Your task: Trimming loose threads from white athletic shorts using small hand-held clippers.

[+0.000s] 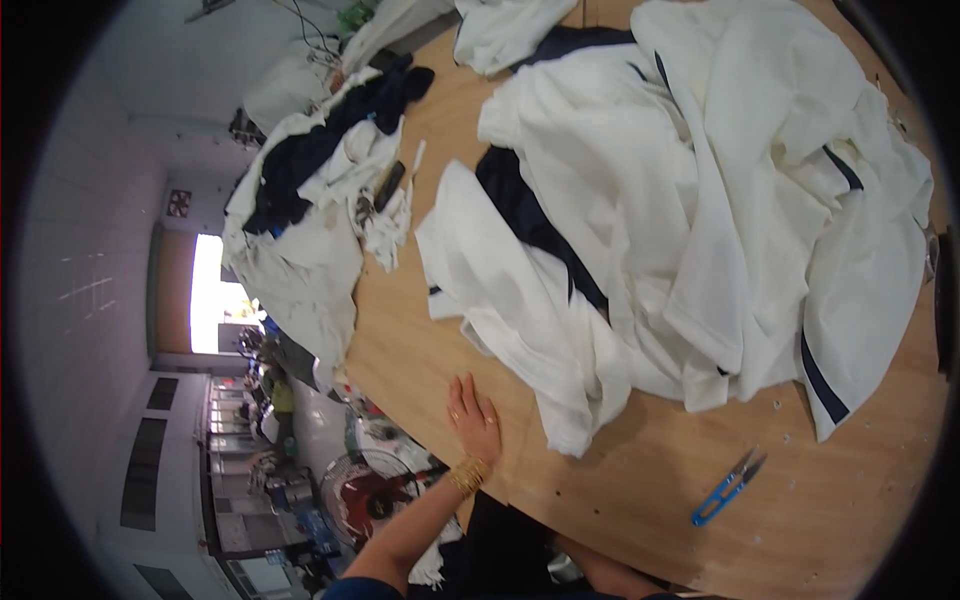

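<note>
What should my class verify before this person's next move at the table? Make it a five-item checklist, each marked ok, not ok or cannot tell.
1. Left hand free: ok; it rests on the wooden table near its edge, holding nothing.
2. Right hand free: cannot tell; only the right forearm shows.
3. Blue snips apart from the cloth: ok; they lie on bare wood.
4. Snips' blades closed: not ok; the tips stand apart.
5. White garments spread flat: not ok; they lie heaped and creased.

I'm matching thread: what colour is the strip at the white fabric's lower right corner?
The strip is dark navy, clearest in head view.
</note>
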`<state>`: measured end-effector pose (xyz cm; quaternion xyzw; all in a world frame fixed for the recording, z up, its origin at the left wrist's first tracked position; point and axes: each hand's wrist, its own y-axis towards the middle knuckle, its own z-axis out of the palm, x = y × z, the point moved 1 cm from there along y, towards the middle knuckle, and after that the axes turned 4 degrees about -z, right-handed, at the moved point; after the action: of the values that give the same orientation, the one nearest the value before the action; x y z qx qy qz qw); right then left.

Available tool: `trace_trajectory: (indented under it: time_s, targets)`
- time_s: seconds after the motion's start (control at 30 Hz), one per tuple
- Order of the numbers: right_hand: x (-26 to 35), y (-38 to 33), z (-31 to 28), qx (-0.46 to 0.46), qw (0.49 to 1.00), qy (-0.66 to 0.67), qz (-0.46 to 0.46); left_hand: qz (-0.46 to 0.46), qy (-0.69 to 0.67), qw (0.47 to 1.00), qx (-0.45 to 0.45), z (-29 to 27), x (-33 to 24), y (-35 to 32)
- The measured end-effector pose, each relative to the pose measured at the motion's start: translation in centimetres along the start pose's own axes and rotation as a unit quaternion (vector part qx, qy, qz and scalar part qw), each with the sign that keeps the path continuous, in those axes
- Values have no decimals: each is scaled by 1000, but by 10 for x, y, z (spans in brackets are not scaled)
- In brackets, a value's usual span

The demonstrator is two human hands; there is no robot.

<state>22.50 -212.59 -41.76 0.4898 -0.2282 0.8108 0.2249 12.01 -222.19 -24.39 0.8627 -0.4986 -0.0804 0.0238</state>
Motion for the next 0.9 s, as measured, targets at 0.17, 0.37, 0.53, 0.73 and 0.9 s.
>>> trace_trajectory:
  time_s: [0.17,0.37,0.53,0.73,0.9]
  targets:
    - [20,57,-20,-15,998,-9,-64,-1,-19,1000,6,-1,-1,-3]
    - [38,98,-51,-34,991,-28,-124,-2,-11,1000,6,0,2,-2]
    - [37,107,-47,-47,988,-12,-148,6,-30,1000,6,1,-4,2]
    - [33,87,-57,-84,984,-14,-154,-1,-18,1000,3,2,2,-5]
    - [23,36,-68,-124,983,-30,-131,7,-13,1000,5,8,7,-4]
